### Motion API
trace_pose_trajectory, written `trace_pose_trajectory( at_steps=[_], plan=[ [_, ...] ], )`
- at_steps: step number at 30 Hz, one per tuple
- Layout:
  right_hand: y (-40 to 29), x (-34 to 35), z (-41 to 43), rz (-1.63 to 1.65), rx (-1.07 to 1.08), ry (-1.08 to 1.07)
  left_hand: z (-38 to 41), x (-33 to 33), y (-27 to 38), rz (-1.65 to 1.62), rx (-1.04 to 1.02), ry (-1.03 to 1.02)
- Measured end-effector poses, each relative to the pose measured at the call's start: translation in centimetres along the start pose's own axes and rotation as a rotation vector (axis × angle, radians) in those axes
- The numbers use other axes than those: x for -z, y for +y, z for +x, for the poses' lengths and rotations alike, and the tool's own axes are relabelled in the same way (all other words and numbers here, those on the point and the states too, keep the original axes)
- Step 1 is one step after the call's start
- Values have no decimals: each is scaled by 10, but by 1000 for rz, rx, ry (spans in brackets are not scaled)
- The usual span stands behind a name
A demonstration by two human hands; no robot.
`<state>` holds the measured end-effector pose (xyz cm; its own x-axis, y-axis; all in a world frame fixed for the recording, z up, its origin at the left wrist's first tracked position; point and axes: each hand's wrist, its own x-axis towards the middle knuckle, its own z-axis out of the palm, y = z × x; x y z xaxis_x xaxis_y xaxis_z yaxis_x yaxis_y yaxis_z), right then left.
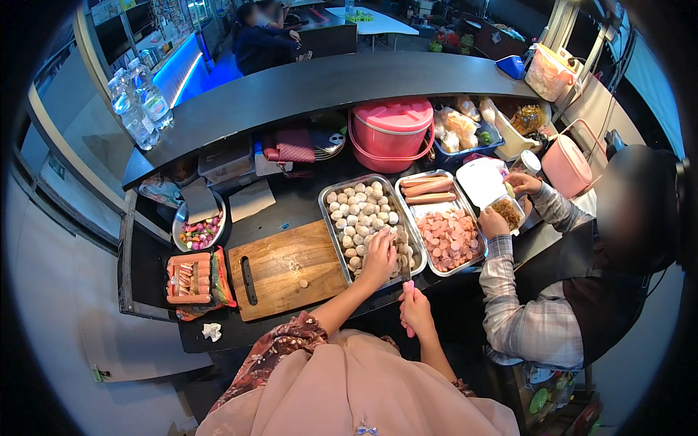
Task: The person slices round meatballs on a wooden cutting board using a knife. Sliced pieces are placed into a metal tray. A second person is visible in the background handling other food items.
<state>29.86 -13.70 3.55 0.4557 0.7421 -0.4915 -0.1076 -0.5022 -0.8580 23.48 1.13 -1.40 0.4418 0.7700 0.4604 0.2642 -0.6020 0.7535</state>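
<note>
A steel tray [325,207] of whole round meatballs [362,207] stands before me, with sliced meatball pieces [402,242] along its right side. My left hand [380,259] reaches over the lower part of this tray, fingers spread above the meatballs beside the slices; what lies under the fingertips is hidden. In my right hand [416,312], at the tray's near edge, is a knife with a pink handle [409,285]. Its blade [405,268] points away from me among the slices. Left of the tray lies a wooden cutting board [292,267] with one small piece on it.
To the right, a second tray [482,256] holds sliced sausage [447,234] and whole sausages [428,188]. A co-worker's hands [493,222] hold a food box [507,212] there. Packed sausages [189,278] and a bowl of shallots [202,234] sit left. A pink bucket [391,136] stands behind.
</note>
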Motion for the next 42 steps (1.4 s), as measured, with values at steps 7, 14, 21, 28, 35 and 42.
trace_pose_trajectory(
  at_steps=[7,14,21,28,35,42],
  plan=[
    [-12,6,-10,354,-155,-290,4,6,10,30,-183,-145],
    [-24,17,-24,407,-241,-368,8,6,2,158,-221,-170],
    [-25,27,-44,405,-229,-336,7,6,-4,283,-218,-100],
    [-23,24,-39,335,-124,-205,-2,17,-3,343,-260,-75],
    [-23,13,-38,303,-93,-214,-36,93,2,167,4,4],
    [-21,0,-35,228,-92,-236,-102,174,-33,451,296,86]
  ],
)
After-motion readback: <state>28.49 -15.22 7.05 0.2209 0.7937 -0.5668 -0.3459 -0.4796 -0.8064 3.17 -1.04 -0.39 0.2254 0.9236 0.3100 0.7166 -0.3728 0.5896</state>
